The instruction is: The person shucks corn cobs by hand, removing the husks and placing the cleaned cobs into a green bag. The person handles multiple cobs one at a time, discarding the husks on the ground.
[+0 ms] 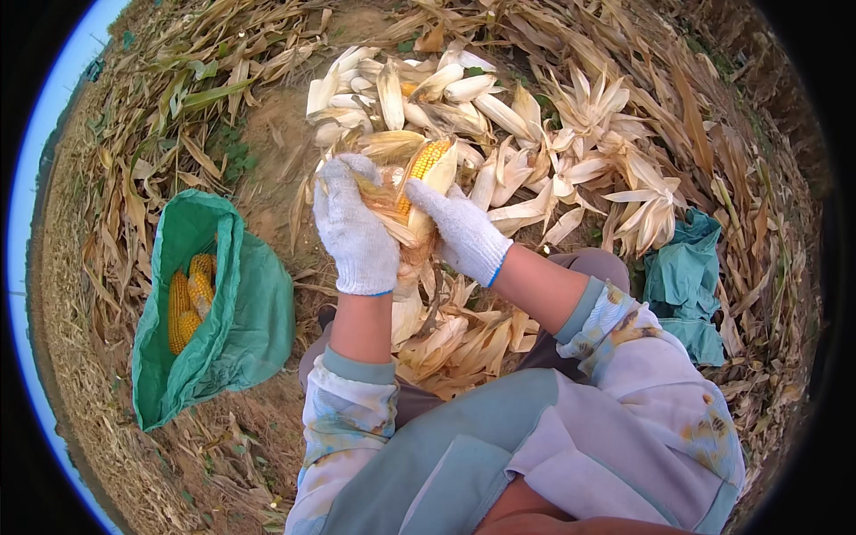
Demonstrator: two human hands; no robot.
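An ear of corn (426, 160) with yellow kernels is held between my two hands, its dry husk partly pulled apart. My left hand (354, 221), in a white knit glove, grips the peeled husk and silk on the left side. Wrapped around the right side of the ear is my right hand (465, 231), gloved the same way, its thumb against the kernels. A pale husk leaf (440, 175) still covers the ear's right side. The ear's lower end is partly hidden by husk and fingers.
Beyond my hands lies a pile of unhusked corn ears (394, 97). Empty opened husks (588, 114) spread to its right. A green woven sack (257, 307) at left holds several bare cobs (190, 301). Another green sack (685, 267) lies crumpled at right. Loose husks (461, 341) lie between my legs.
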